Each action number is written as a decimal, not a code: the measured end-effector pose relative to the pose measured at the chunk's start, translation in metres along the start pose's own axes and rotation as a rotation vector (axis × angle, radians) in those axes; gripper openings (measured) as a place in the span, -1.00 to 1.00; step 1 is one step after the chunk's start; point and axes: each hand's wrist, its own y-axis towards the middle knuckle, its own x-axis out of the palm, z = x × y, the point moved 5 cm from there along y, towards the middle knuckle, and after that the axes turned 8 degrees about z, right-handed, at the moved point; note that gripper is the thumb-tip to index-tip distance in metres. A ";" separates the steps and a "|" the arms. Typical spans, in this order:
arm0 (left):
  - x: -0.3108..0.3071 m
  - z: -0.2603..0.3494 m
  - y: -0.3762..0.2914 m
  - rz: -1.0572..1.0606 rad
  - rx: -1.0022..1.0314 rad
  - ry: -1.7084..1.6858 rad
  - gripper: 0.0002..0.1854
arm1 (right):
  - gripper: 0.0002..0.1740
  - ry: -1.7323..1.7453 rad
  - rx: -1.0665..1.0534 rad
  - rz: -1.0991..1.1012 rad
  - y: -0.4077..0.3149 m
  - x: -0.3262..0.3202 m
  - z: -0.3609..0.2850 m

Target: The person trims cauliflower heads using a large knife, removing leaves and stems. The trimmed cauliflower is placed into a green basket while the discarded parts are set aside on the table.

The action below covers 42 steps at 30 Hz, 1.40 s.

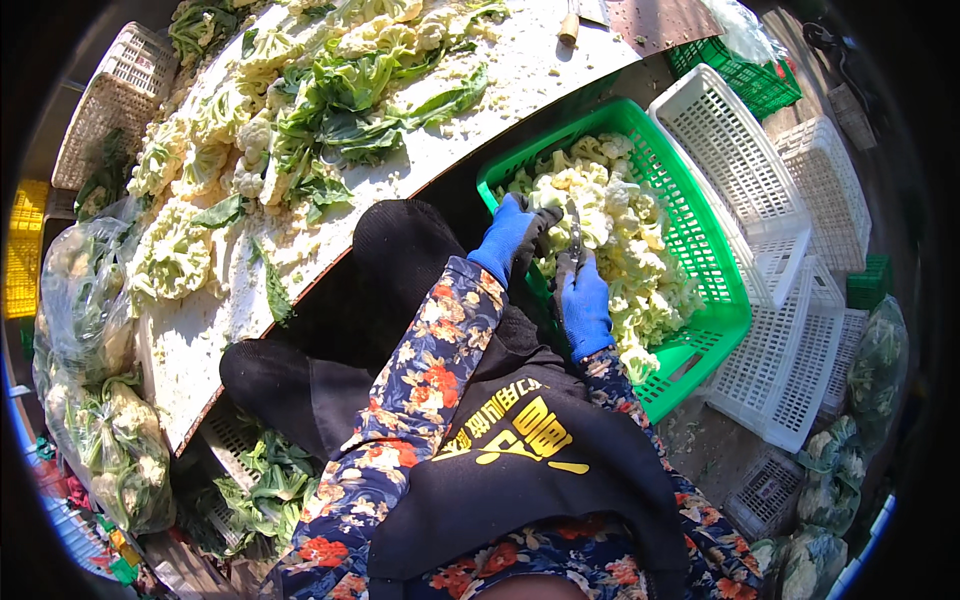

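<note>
Both hands wear blue gloves with dark palms and meet over the near left edge of a green plastic basket [724, 300]. In my left hand [517, 232] is a cauliflower piece [551, 225], partly hidden by the fingers. My right hand [581, 296] grips a dark knife [576, 229], its blade pointing away from me beside the piece. Cut cauliflower florets [637, 262] fill much of the basket.
Cauliflower heads [172, 251] and green leaves [352, 112] cover much of the white table [180, 345] at the left. A wooden handle [568, 30] lies near its far edge. White crates [731, 142] stand right of the basket; bagged cauliflower [112, 442] stands far left.
</note>
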 end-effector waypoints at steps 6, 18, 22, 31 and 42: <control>0.004 0.004 0.009 0.127 0.063 0.116 -0.25 | -0.63 -0.300 0.048 -0.131 0.024 0.004 -0.025; 0.010 0.002 0.007 0.160 0.188 0.431 -0.30 | -0.60 -0.433 -0.060 -0.215 0.031 0.005 -0.007; 0.012 0.006 0.005 0.168 0.221 0.430 -0.32 | -0.66 -0.367 -0.059 -0.145 0.036 0.021 0.016; 0.010 0.006 0.000 0.146 0.260 0.509 -0.29 | -0.63 -0.387 0.013 -0.231 0.024 0.019 0.013; 0.011 0.008 0.000 0.144 0.277 0.498 -0.36 | -0.67 -0.341 -0.127 -0.304 0.031 0.015 0.019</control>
